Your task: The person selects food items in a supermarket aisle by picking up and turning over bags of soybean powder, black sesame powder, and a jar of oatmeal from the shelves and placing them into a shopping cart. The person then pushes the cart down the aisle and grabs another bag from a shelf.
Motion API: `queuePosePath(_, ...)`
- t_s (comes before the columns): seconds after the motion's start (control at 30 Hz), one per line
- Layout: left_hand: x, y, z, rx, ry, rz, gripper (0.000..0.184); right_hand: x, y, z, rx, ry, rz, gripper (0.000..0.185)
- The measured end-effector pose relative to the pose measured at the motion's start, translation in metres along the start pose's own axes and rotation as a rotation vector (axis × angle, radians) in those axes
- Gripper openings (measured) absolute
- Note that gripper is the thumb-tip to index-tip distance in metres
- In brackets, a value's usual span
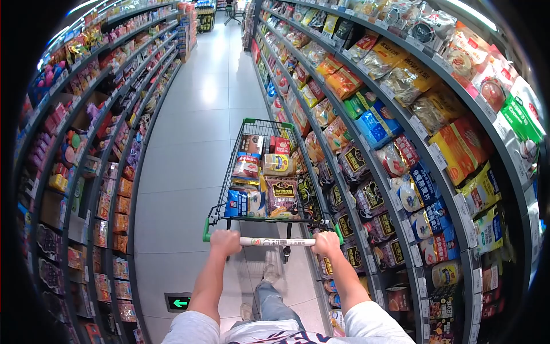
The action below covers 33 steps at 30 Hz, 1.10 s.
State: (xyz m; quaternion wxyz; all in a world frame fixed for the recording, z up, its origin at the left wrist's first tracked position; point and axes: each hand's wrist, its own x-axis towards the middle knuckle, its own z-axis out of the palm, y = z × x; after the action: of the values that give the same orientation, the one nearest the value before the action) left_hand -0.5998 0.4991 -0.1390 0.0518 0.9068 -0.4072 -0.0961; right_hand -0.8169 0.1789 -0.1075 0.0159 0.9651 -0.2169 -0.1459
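My left hand (226,242) is wrapped round the left end of the white handle bar (277,242) of a shopping cart. Round the bar's right end, by the green corner piece, my right hand (326,242) is closed. The wire cart (221,198) with green trim stands in front of me. In it lie a purple-and-black bag (282,196), a blue-and-white bag (246,203), a yellow-labelled bag (278,164), a red-and-white bag (247,165), a brown package (252,143) and a red package (279,145).
Shelves of bagged food (395,155) curve along the right, close to the cart's side. On the left are shelves of small packages (86,160). Grey tiled floor (183,152) runs ahead between them. A green arrow sign (180,303) lies on the floor at lower left.
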Motion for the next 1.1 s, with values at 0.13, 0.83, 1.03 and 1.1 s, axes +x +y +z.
queuePosePath(0.13, 0.028, -0.005, 0.004, 0.007, 0.020, 0.004, 0.018, 0.027, 0.008, -0.009, 0.011, 0.002, -0.008, 0.023)
queuePosePath(0.83, 0.160, -0.004, -0.027, 0.069, -0.018, -0.065, 0.020, 0.168, 0.066, -0.031, 0.054, 0.007, -0.090, 0.022)
queuePosePath(1.03, 0.197, -0.006, -0.033, 0.091, -0.021, -0.092, 0.021, 0.207, 0.079, -0.042, 0.071, 0.016, -0.099, 0.021)
queuePosePath(1.1, 0.208, -0.009, -0.032, 0.114, 0.033, -0.061, 0.017, 0.220, 0.083, -0.045, 0.078, 0.021, -0.111, 0.020)
